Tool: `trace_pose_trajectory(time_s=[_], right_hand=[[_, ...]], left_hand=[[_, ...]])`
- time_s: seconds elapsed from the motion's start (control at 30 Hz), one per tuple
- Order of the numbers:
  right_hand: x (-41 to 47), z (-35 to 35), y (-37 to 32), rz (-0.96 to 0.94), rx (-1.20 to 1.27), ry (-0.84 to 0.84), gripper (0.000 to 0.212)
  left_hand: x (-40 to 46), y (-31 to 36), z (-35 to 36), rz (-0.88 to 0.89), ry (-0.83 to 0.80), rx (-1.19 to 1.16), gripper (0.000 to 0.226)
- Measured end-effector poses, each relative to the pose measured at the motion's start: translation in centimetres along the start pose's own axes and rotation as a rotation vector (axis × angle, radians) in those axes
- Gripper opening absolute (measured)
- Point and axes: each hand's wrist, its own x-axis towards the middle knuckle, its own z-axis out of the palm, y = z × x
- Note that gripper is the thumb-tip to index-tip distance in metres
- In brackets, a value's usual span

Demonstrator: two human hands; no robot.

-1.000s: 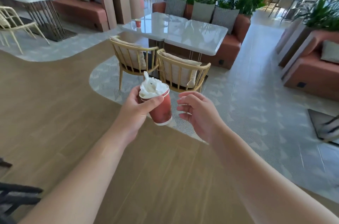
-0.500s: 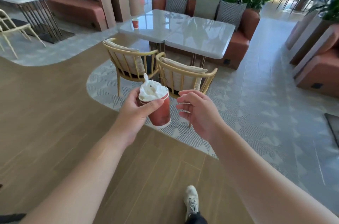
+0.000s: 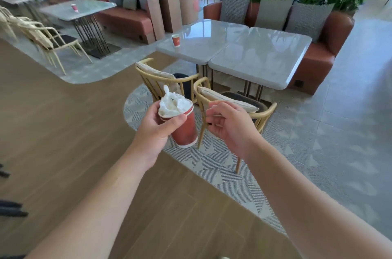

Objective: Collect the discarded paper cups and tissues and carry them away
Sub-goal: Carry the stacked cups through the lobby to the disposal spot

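My left hand (image 3: 156, 131) grips a red paper cup (image 3: 185, 130) near its rim, and crumpled white tissue (image 3: 172, 102) is stuffed in its top. My right hand (image 3: 230, 126) hovers just right of the cup with fingers loosely curled, holding nothing. A second red paper cup (image 3: 176, 40) stands upright on the left corner of the grey double table (image 3: 254, 57) ahead. A third red cup (image 3: 73, 8) stands on a farther table (image 3: 89, 9) at the left.
Two wooden chairs (image 3: 161, 82) (image 3: 237, 105) stand at the near side of the double table on a patterned grey carpet. An orange sofa (image 3: 331, 31) with cushions and planters lines the far side. More chairs (image 3: 42, 37) stand at the left. Wood floor lies underfoot.
The view has come closer to the double table and turned left, bringing the far left table and its cup into view. My hands keep the same pose with the cup.
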Motion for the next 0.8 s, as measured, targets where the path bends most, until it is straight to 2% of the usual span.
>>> trace_pose_trajectory(time_s=[0.27, 0.47, 0.6, 0.7, 0.8], right_hand=[[6.5, 2.0, 0.8, 0.061, -0.009, -0.083, 0.023], [12.3, 6.5, 2.6, 0.115, -0.108, -0.132, 0.022], [18.0, 9.8, 2.8, 0.11, -0.146, -0.138, 0.021], [23.2, 13.1, 2.8, 0.102, -0.147, -0.108, 0.019], [28.3, 17.0, 2.8, 0.1, -0.132, -0.094, 0.021]], left_hand=[[4.7, 0.0, -2.3, 0.027, 0.142, -0.016, 0.087], [9.0, -1.3, -7.3, 0.042, 0.212, -0.037, 0.083], [14.4, -2.0, -11.2, 0.039, 0.188, -0.015, 0.085], [19.3, -2.1, -14.8, 0.031, 0.148, -0.019, 0.072], [24.3, -1.8, -18.7, 0.029, 0.154, -0.047, 0.075]])
